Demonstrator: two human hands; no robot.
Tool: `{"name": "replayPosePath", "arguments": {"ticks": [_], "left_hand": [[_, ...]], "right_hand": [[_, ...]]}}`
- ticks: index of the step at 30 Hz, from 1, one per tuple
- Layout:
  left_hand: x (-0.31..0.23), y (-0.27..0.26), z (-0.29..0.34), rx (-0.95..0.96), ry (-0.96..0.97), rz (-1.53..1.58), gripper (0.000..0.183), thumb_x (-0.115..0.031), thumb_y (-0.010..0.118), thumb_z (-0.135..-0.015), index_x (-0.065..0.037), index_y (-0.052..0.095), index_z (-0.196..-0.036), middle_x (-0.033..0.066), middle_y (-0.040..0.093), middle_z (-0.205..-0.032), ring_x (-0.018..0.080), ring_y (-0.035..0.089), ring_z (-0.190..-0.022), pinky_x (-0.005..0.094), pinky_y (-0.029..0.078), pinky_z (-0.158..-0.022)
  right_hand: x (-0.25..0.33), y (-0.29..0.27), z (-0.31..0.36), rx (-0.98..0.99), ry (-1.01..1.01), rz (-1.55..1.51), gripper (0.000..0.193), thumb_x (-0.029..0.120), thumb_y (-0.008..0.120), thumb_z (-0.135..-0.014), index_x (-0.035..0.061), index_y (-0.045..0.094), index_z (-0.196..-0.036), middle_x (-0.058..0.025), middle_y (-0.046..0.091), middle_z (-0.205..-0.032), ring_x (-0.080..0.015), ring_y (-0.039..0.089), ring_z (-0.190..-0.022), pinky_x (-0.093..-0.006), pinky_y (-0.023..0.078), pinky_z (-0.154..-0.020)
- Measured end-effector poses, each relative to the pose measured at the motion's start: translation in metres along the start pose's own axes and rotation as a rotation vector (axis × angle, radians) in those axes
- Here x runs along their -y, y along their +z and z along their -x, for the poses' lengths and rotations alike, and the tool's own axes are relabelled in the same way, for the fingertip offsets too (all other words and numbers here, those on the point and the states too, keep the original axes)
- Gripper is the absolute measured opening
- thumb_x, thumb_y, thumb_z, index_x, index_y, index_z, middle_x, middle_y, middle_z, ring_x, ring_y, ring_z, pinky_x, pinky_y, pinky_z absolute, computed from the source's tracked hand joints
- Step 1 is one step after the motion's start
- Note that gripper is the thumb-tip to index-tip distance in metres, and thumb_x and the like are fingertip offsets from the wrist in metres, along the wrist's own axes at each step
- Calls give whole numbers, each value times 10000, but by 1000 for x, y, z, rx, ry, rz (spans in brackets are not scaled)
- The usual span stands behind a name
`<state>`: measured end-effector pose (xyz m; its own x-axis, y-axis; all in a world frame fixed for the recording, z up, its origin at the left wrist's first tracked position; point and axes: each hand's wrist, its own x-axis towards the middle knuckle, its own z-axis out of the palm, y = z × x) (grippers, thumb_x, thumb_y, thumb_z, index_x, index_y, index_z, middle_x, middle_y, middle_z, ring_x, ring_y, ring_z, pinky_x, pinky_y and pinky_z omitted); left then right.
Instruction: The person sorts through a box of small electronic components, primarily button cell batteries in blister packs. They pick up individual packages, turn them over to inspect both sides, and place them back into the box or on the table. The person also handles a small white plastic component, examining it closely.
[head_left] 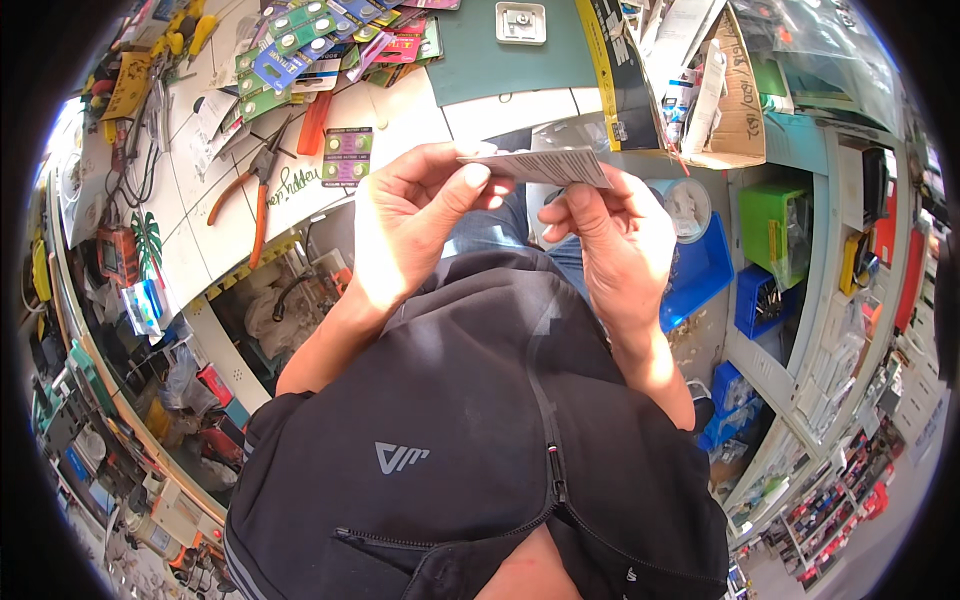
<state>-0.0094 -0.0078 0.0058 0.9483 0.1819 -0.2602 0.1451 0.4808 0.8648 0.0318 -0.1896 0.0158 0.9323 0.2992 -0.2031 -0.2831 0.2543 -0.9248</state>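
Card | left fingers, right fingers clamped on ends | table edge beyond

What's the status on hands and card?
Left hand pinching printed card at left end. Right hand at its right end. Orange-handled pliers off left, apart from both.

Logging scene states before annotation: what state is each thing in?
Left hand: grip closed on printed card
Right hand: at card's right end; grip unclear
Printed card: raised, tilted
Orange-handled pliers: on table, handles spread
Green-and-purple battery card: flat on table
White dish: upright, holding small part
Cardboard box: open, filled
Black jacket: zip partly open
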Motion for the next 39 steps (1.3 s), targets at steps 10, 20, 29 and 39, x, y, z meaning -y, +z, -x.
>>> {"name": "replayPosePath", "arguments": {"ticks": [10,20,29,39], "left_hand": [[8,4,-5,175,395,-241,247,147,635,-798,30,617,-1014,154,608,-1203,229,594,-1161,332,490,-991],[9,1,-7,129,687,-548,213,130,683,-725,-8,649,-884,138,679,-1112,210,662,-1027,290,523,-859],[9,-7,-4,221,751,-617,219,164,683,-754,8,599,-882,209,611,-1208,285,611,-1145,362,507,-928],[19,0,1,113,549,-371,176,151,674,-735,14,630,-836,150,667,-1026,239,665,-1027,309,529,-879]], "right_hand": [[-16,-8,3,30,-436,118,296,-135,622,-856,-53,563,-1133,-232,576,-1260,-220,618,-1098,-305,539,-894],[-19,-4,10,47,-421,10,412,-158,571,-865,-92,426,-1245,-279,498,-1329,-273,575,-1184,-353,498,-990],[-16,-4,13,44,-426,-8,424,-154,560,-871,-103,406,-1263,-282,502,-1326,-281,562,-1204,-356,480,-1010],[-24,-6,12,9,-434,19,326,-122,617,-869,-84,522,-1179,-239,556,-1268,-269,592,-1150,-346,509,-958]]}}
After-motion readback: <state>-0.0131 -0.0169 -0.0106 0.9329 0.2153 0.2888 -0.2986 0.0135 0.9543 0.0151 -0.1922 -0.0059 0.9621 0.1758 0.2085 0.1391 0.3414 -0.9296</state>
